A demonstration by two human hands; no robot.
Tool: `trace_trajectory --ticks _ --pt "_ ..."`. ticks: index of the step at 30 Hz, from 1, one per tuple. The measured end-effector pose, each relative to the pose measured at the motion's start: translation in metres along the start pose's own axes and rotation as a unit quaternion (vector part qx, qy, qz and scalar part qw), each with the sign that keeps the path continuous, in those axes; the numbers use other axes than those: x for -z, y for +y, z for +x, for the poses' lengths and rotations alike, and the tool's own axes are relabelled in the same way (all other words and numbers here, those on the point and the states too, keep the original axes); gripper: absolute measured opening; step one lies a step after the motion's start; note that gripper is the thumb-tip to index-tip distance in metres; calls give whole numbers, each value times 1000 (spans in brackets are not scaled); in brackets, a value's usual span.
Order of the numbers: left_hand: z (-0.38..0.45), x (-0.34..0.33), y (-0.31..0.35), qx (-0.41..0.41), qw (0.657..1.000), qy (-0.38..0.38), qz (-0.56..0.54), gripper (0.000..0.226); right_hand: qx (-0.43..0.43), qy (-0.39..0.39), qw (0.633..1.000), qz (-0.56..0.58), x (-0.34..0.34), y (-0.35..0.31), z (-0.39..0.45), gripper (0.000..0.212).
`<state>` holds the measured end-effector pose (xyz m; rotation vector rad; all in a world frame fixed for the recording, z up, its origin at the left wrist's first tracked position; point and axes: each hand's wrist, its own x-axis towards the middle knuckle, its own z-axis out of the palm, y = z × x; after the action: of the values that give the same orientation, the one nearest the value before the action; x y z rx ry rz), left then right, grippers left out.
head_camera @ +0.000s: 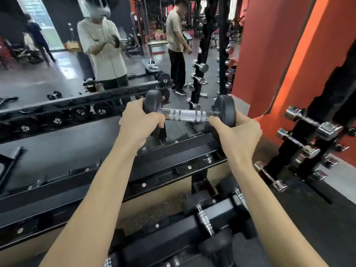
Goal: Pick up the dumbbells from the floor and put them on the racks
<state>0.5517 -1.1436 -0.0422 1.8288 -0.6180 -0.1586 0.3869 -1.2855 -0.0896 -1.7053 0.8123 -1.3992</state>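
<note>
I hold a black dumbbell [189, 115] with a knurled chrome handle level, just above the right end of the top tier of the black rack [169, 157]. My left hand [139, 123] grips its left head. My right hand [234, 130] cups its right head from below, with the fingers reaching the handle. Two more black dumbbells [207, 218] rest on the lower tier, close to me.
A mirror wall behind the rack reflects me, the rack with numbered dumbbells [57, 120] and another person [177, 47]. At the right, a vertical stand with chrome dumbbells [310, 130] stands against an orange wall [273, 54].
</note>
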Motion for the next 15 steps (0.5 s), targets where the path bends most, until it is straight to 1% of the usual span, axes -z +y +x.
trace_trajectory --ticks 2,4,6,9,12,15 --pt "34 -11 -20 7 1000 -19 12 24 -13 9 1000 -19 -25 20 7 34" --pt "62 -19 -40 20 999 -34 29 21 -29 19 999 -37 -47 38 11 36" --pt "87 -28 -59 32 997 -49 41 21 -62 19 996 -68 -67 57 13 38" --pt "125 -42 -91 41 993 -94 56 23 -120 22 986 -111 -93 87 12 44" --pt "163 -59 -127 52 986 -136 75 31 -166 35 973 -155 -117 111 5 43" --pt "197 -82 -156 72 975 -187 90 31 -225 47 951 -205 -139 134 -3 36"
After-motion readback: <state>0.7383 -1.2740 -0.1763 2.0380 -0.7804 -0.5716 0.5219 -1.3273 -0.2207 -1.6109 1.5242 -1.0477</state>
